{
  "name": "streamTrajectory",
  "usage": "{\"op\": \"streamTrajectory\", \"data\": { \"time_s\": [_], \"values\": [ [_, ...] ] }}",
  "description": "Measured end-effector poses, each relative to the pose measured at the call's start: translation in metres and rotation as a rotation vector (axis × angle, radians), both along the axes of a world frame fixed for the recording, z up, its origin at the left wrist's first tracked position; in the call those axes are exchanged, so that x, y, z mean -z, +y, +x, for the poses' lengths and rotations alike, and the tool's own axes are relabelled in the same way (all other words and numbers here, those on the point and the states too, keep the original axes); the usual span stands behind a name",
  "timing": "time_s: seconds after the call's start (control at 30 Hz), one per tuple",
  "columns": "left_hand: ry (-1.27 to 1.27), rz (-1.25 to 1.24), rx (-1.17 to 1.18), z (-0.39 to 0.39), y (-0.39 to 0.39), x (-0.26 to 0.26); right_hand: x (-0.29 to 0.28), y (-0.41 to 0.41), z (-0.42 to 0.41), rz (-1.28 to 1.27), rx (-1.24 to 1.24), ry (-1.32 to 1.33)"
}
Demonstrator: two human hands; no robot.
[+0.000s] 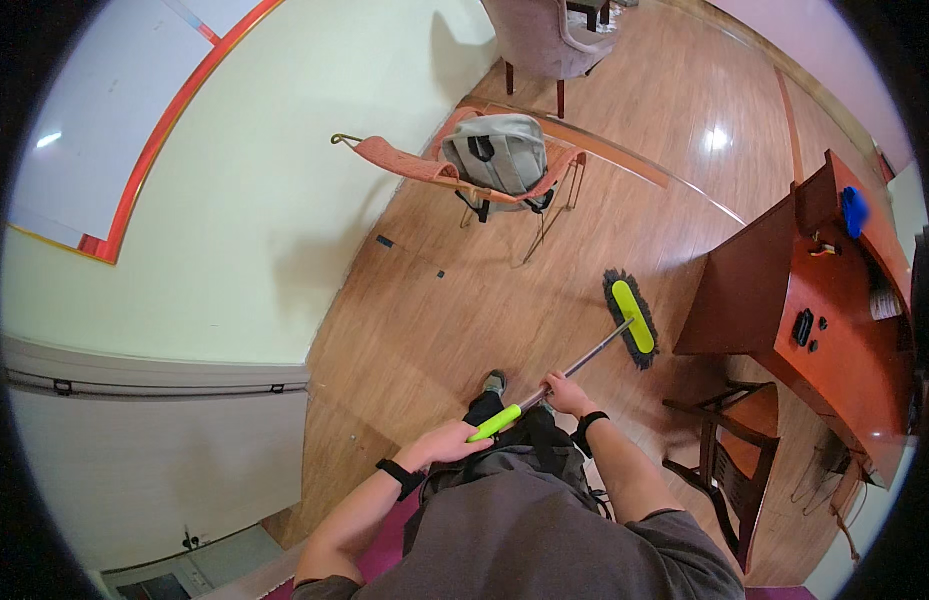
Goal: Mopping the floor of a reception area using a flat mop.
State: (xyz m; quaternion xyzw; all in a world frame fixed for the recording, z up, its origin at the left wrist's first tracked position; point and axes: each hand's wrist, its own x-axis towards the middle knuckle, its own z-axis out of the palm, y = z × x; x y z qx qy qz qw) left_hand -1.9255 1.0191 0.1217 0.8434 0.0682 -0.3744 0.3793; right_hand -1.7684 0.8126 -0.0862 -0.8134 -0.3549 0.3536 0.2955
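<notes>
My left hand [451, 442] is closed around the lime-green grip [496, 424] at the near end of a dust mop's pole. Farther along, my right hand [565, 393] grasps the metal pole [599, 348]. The pole slants away to the right and joins the mop head [634, 318], which has a lime-green plate fringed with dark grey strands. That head rests on the wood-look floor [464, 315], a little left of the desk's side panel. My fingers partly hide the grip and the pole.
A wooden desk [839, 322] with small items on it stands to the right, a dark wooden chair [734, 442] beside it. Ahead, an orange woven chair [412, 159] holds a grey backpack [502, 154]. Beyond it is an upholstered armchair [535, 41]. A pale wall [269, 187] runs along the left.
</notes>
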Motion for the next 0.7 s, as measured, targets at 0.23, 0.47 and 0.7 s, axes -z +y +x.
{"op": "streamTrajectory", "data": {
  "time_s": [0.23, 0.47, 0.7],
  "values": [
    [-0.029, -0.007, -0.011, -0.006, 0.003, 0.009, 0.0, 0.001, 0.001, 0.06, -0.013, 0.061],
    [-0.023, 0.003, -0.005, -0.005, 0.004, 0.01, 0.02, 0.0, 0.001, 0.046, -0.03, 0.003],
    [-0.034, 0.003, -0.014, -0.005, 0.005, 0.007, 0.014, 0.002, 0.0, 0.052, -0.019, 0.019]
  ]
}}
